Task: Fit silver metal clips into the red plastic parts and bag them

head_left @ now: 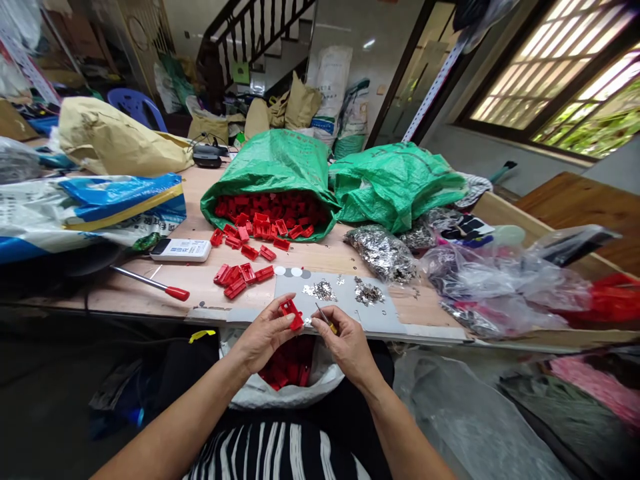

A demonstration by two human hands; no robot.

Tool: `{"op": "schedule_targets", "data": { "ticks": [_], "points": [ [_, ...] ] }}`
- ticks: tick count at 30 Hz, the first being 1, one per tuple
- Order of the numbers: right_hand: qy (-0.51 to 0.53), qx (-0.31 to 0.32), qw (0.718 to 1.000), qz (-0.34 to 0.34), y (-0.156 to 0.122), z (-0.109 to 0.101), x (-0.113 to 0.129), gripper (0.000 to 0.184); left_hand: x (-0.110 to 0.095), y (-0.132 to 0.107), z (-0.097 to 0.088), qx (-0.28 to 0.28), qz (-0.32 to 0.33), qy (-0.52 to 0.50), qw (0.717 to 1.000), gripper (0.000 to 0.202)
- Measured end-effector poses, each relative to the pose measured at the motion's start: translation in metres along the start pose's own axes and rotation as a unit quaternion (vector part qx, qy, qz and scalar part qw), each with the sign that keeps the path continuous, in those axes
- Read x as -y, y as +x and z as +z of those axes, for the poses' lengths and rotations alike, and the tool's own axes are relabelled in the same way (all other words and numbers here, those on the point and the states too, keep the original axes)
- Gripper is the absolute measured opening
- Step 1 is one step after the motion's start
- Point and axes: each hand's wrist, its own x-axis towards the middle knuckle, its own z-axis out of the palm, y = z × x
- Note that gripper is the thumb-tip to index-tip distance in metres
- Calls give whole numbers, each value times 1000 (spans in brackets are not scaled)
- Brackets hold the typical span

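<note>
Between the thumb and fingers of my left hand (263, 337) is a red plastic housing (291, 315), held above the table's front edge. My right hand (347, 340) grips a small screwdriver (327, 320) with a yellowish handle, its thin shaft pointing up and left. A tiny shiny piece shows near the right fingertips, too small to name. On the grey mat (345, 320) just beyond lie two piles of small metal parts (320, 290). Several loose red housings (240, 279) sit to the left of the mat. Below my hands, a white sack (300, 397) on my lap holds more red housings.
A green sack (280, 160) full of red housings opens toward me, with another green sack (395, 180) beside it. A bag of metal parts (383, 253) and clear plastic bags (495, 273) lie right. Left are a white box-shaped device (181, 250) and a red-tipped lever (160, 287).
</note>
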Motion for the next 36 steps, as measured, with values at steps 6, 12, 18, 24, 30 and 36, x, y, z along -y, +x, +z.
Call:
{"op": "schedule_targets", "data": {
  "ticks": [6,12,18,24,30,36],
  "points": [
    [-41,-9,999,-14,-4,-2,7,17,1,-1,-1,17,51,61,997,52],
    [-105,-22,992,-61,-7,1,13,13,12,-1,-4,-22,221,270,937,35],
    [-140,-4,986,-91,-8,7,11,11,16,-6,-8,-39,281,403,870,31],
    [-129,3,987,-101,-7,10,9,11,16,-10,-9,-36,314,472,823,33],
    [-10,45,997,-64,-4,3,4,20,19,-12,-9,-69,317,444,835,33],
    [41,29,999,-9,1,-3,0,19,17,-13,-8,-83,329,439,832,32]
  ]
}}
